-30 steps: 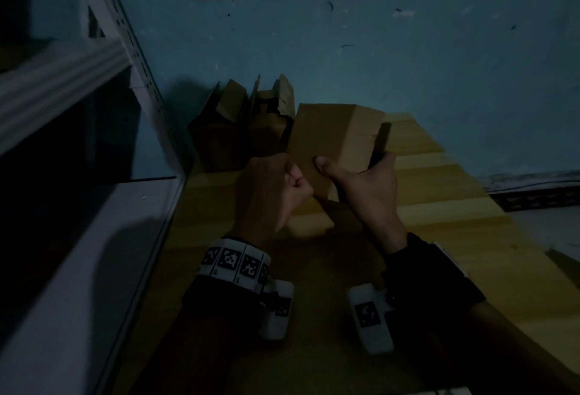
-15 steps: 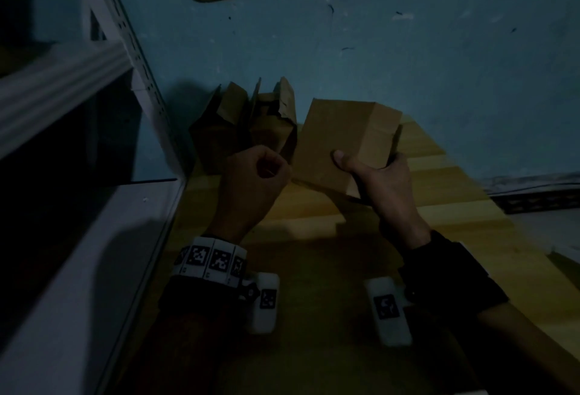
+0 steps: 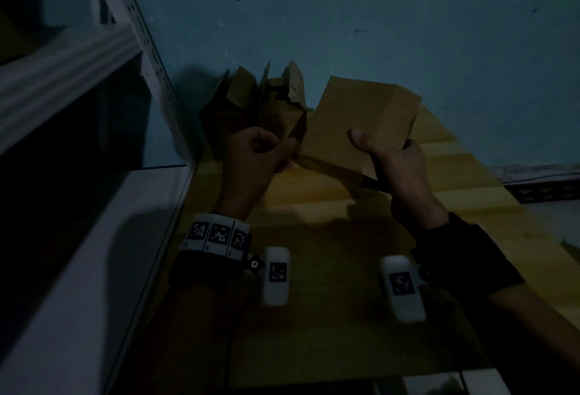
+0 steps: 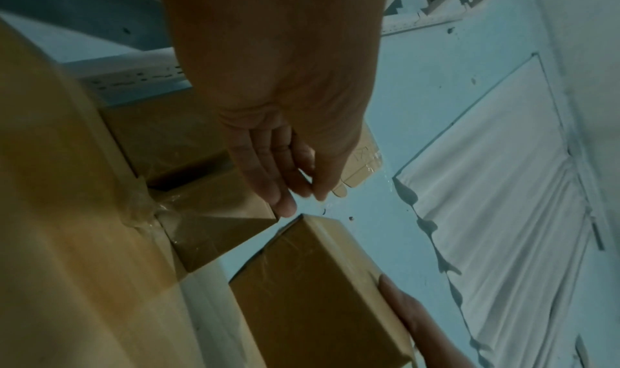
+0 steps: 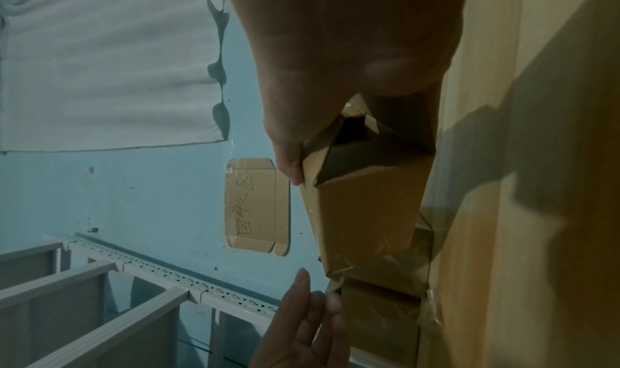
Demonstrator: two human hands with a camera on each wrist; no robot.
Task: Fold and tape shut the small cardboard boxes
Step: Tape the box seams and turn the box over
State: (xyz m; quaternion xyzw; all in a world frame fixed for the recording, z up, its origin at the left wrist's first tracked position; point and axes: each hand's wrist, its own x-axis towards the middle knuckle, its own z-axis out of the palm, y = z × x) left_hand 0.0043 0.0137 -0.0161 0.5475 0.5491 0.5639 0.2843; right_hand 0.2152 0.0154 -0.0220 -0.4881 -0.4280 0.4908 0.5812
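Note:
My right hand grips a small brown cardboard box and holds it tilted above the wooden table, thumb on its near face. In the right wrist view the box has its open end with loose flaps toward the palm and clear tape over its far end. My left hand holds nothing, and its fingers reach to just beside the box's corner. I cannot tell if they touch it.
Several open-topped cardboard boxes stand against the blue wall at the table's back left. A white metal shelf rack runs along the left. A flattened carton is stuck on the wall, and a white cloth hangs there.
My right hand has raised and tilted the box up and to the right. My left hand has come off the box's near edge, shifted left and loosened from a fist.

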